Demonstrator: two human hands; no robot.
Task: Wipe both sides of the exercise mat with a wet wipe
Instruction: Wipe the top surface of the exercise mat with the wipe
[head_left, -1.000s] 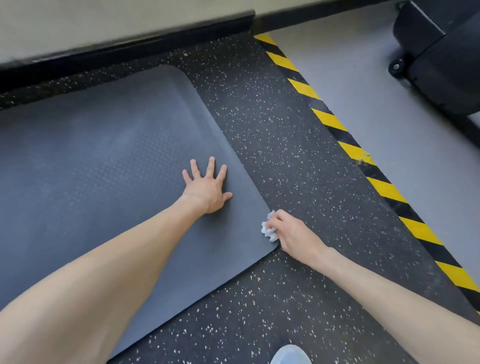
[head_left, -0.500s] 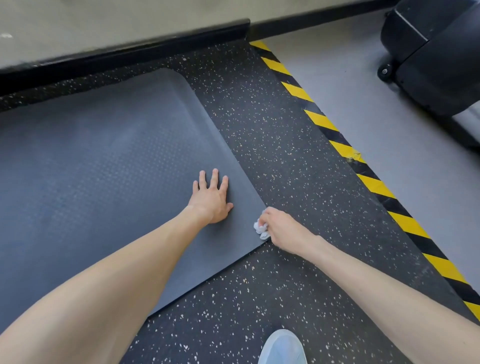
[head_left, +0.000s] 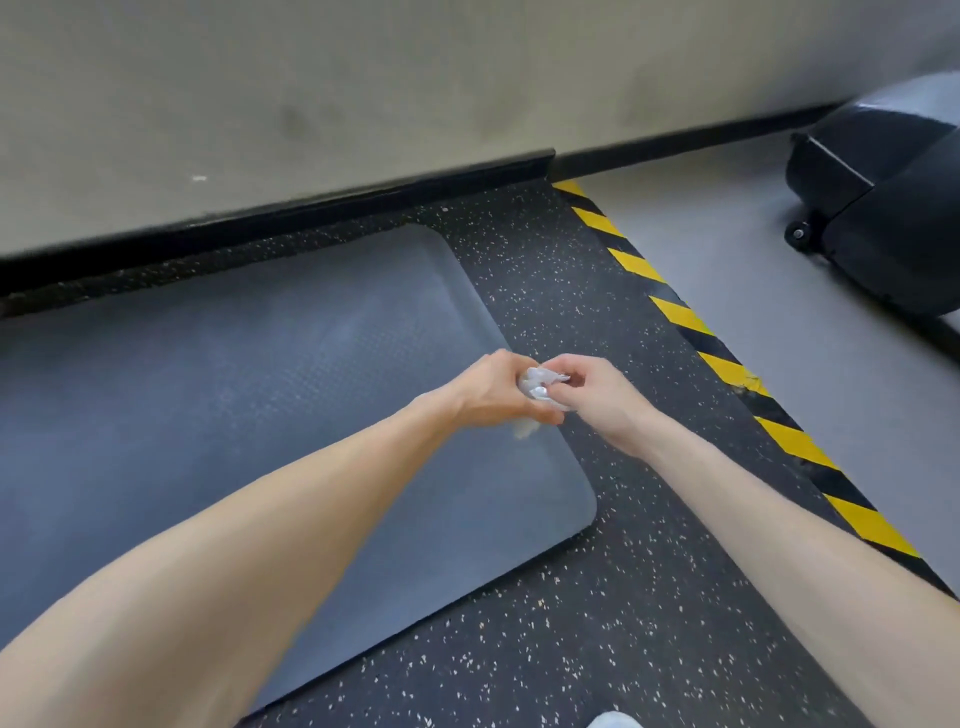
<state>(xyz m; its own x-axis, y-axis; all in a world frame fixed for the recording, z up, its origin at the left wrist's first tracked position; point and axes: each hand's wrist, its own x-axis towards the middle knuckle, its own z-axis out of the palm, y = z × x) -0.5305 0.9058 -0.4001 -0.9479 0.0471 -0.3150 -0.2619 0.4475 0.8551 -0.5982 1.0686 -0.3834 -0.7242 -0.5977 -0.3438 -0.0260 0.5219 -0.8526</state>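
A dark grey exercise mat (head_left: 260, 395) lies flat on the speckled black floor, filling the left and middle of the head view. Above its right edge my left hand (head_left: 491, 392) and my right hand (head_left: 597, 397) meet in the air. Both grip a crumpled white wet wipe (head_left: 537, 387) bunched between them. A bit of the wipe hangs below my left hand. Neither hand touches the mat.
A wall with a black baseboard (head_left: 311, 200) runs along the far side. A yellow-and-black hazard stripe (head_left: 727, 369) separates the speckled floor (head_left: 597, 597) from light grey flooring at the right. A black wheeled machine (head_left: 883, 208) stands at the upper right. A shoe tip (head_left: 613, 719) shows at the bottom.
My left hand lifted off the mat and my right hand rose from the mat's corner; the two came together on the wipe. The view tilted up toward the wall.
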